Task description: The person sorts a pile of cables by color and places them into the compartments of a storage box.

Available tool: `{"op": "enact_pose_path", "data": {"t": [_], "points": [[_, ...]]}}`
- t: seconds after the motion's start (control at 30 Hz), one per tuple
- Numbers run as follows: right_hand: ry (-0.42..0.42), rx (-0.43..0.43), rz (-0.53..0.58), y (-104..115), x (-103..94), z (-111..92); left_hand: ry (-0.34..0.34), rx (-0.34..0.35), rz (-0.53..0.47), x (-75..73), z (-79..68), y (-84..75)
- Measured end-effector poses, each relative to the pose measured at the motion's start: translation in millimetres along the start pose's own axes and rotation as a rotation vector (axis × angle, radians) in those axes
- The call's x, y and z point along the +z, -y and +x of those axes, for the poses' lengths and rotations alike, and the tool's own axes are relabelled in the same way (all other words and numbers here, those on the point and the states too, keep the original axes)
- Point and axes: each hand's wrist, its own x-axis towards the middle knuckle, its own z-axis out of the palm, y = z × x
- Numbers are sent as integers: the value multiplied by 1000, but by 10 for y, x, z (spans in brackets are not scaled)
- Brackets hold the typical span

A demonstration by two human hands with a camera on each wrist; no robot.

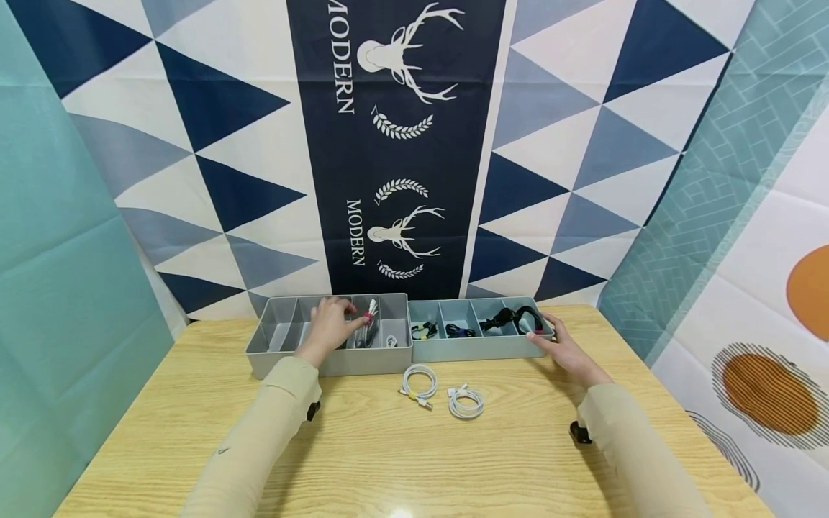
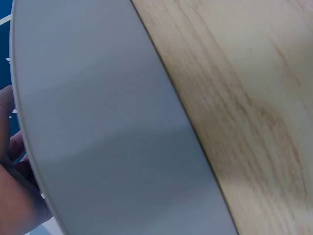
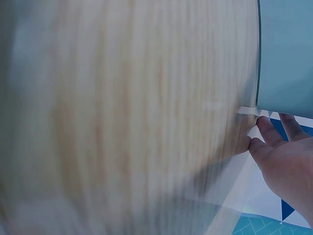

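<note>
My left hand (image 1: 329, 327) is over the grey divided box (image 1: 363, 362), its thumb right at the red tie of a cable bundle (image 1: 369, 331) with white plugs. Thumb and forefinger are spread, with a gap between them. In the left wrist view the box's plain wall (image 2: 107, 107) hides most of that hand. At the right end of the light blue divided box (image 1: 479, 350), my right hand (image 1: 566, 352) holds the corner, thumb at the front rim and fingers along the end wall. The right wrist view shows its fingers (image 3: 266, 129) beside that wall.
Two coiled white cables, one with a yellow tie (image 1: 421, 383) and another (image 1: 465, 403), lie on the wooden table (image 1: 414, 460) before the boxes. Black cables (image 1: 499, 319) sit in the blue box's compartments. A small white piece (image 1: 391, 341) lies in the grey box's right compartment.
</note>
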Motion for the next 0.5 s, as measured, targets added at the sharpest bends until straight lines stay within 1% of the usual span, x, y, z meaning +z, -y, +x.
{"op": "enact_pose_path", "data": {"t": [0.3, 0.5], "points": [[-4, 3, 9, -13, 8, 13, 24, 6, -3, -144, -23, -23], [-5, -8, 6, -20, 3, 6, 16, 34, 10, -238, -45, -44]]}}
